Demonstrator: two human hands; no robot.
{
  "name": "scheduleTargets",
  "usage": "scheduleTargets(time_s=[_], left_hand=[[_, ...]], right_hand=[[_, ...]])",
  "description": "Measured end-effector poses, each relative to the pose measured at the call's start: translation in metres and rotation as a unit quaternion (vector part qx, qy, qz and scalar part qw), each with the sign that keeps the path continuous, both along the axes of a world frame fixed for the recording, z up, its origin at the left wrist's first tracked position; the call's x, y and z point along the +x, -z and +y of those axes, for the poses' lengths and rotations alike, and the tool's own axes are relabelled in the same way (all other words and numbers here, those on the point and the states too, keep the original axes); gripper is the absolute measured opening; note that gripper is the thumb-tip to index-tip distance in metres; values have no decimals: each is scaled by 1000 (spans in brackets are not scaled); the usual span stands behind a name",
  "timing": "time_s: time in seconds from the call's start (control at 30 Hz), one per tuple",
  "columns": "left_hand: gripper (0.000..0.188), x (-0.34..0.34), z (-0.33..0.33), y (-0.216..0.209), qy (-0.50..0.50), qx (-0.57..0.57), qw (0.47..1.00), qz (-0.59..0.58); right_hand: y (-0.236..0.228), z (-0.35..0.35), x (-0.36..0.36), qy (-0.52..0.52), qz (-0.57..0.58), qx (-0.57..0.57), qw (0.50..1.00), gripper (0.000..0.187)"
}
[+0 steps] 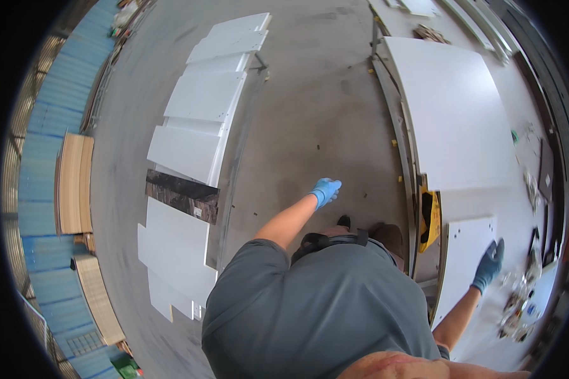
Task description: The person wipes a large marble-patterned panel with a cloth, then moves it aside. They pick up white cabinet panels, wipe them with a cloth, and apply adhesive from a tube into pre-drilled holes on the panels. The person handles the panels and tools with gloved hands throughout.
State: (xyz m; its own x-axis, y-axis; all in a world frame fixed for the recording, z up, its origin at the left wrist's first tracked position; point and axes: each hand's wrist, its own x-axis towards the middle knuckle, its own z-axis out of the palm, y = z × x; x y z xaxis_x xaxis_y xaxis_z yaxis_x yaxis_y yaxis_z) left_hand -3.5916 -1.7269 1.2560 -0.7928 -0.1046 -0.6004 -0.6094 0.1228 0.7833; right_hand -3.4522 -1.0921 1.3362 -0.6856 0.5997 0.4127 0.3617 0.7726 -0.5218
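Observation:
My left hand [326,192], in a light blue glove, hangs over the floor in front of my body, clear of the benches. Its fingers are curled in; whether anything small sits inside is hidden. To the right, my gloved right hand [487,268] is above a small white panel [463,256] with holes along its edges. The thumb and fingers there look apart, and no held thing can be made out. Beyond that panel lies a large, smooth white panel [449,107] on the right-hand bench.
On the left, overlapping white panels [199,95] lie on a rack, with a dark marbled strip [182,194] across them. A yellow-and-black holder [430,218] hangs at the right bench's edge. Clear bags of small parts [518,306] lie right of my right hand. Wood-coloured boards [76,183] lean far left.

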Motion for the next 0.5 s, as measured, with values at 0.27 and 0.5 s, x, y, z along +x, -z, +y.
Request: scheduleTargets(time_s=[0.27,0.5], left_hand=[[40,-49,-72,6,-71,14,997,-1],[31,-23,-158,16,-207,-163,956,-126]], right_hand=[[-116,-140,-372,-248,92,-55,963,45],[-165,-213,-704,-272,154,65,947,50]])
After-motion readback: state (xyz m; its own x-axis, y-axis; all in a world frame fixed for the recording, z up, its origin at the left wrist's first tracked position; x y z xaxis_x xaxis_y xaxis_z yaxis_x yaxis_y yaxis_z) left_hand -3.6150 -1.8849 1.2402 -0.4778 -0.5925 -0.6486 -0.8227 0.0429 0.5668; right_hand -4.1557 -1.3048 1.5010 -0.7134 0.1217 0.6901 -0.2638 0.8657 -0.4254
